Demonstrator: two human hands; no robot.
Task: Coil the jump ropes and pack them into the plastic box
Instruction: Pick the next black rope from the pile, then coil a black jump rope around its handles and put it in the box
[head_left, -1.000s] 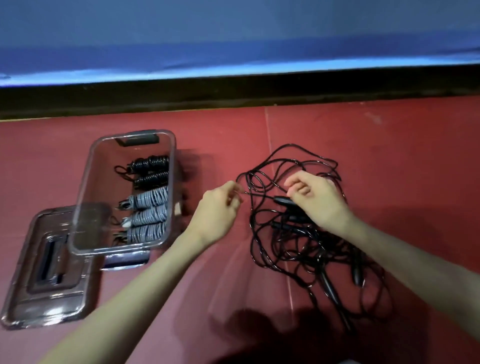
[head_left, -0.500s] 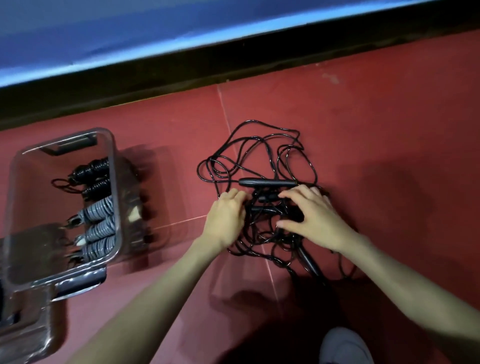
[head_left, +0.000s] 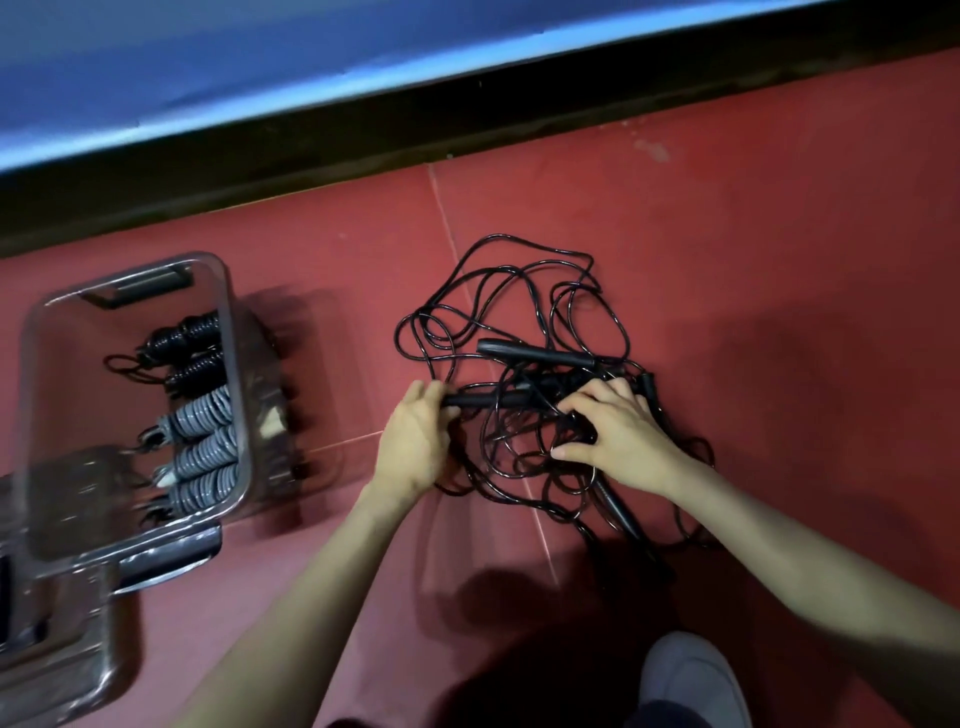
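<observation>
Step in hand, by judgement: separation of one rope from the tangle, ahead of coiling. Tangled black jump ropes (head_left: 524, 364) heaped on the red floor (head_left: 779, 260), well to the right of the plastic box (head_left: 228, 332). Left hand (head_left: 415, 441) at the pile's left edge, fingers curled round the end of a black handle (head_left: 488, 400) lying crosswise through the cords. Right hand (head_left: 618, 441) laid over the right half of the heap, fingers bent into the cords; whether pinching a cord or only pressing down, not possible to tell. Second handle (head_left: 535, 353) free on top of the pile, just beyond both hands; third handle (head_left: 618, 509) protruding toward the near side under the right wrist. Inside the box: two black coiled ropes (head_left: 187, 348) toward the far end, three grey coiled ropes (head_left: 208, 452) beside them, bare floor space along the box's left side. Box lid (head_left: 52, 654) on the floor at the near end, off the box. Next move, as judged: draw the gripped handle leftward out of the heap while holding the remaining cords down with the right hand; follow its cord to the matching handle; clear loops snagged on the other ropes before any winding. Likely fault: hard pulling tightening the knots. Shoe (head_left: 691, 680) visible at the lower edge.
</observation>
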